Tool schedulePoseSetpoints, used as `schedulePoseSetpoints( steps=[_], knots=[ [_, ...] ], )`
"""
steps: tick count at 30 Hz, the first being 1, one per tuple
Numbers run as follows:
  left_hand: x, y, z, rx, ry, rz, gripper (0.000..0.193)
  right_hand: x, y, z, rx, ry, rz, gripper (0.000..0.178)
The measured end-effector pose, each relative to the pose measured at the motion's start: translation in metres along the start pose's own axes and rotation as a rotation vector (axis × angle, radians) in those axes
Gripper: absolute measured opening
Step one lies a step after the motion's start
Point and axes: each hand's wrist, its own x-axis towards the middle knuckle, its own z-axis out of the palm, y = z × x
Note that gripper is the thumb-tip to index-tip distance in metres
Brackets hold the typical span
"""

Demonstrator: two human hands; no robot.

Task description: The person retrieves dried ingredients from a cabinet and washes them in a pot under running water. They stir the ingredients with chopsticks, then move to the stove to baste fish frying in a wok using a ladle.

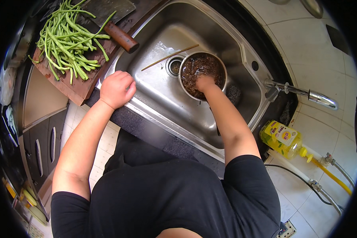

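My right hand (pixel 205 82) reaches into a round metal pot (pixel 181 84) standing in the sink. Dark brown, wet, stringy stuff (pixel 198 65) fills the pot and hides my fingertips; whether they grip any of it does not show. At the near left rim of the steel sink (pixel 158 104), my left hand (pixel 117 89) rests with its fingers curled in and nothing visible in them. Left of the pot are the drain (pixel 173 66) and a thin wooden stick (pixel 162 60), which lies across the basin floor.
Long green beans (pixel 71 43) lie heaped on a wooden board (pixel 77 89) at the left, beside a wooden-handled cleaver (pixel 121 36). A dark scouring pad (pixel 233 94) sits right of the pot. The faucet (pixel 305 94) and a yellow soap bottle (pixel 281 137) are at the right.
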Motion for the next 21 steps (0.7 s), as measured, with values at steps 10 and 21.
schedulePoseSetpoints(
  steps=[10,21],
  knots=[
    [-0.001,0.002,0.000,0.008,-0.001,-0.013,0.008,-0.076,0.006,-0.049,0.075,0.388,-0.065,0.024],
    [0.000,0.000,0.000,0.014,0.001,-0.007,0.008,0.001,-0.006,0.000,-0.204,0.213,0.070,0.028]
  ],
)
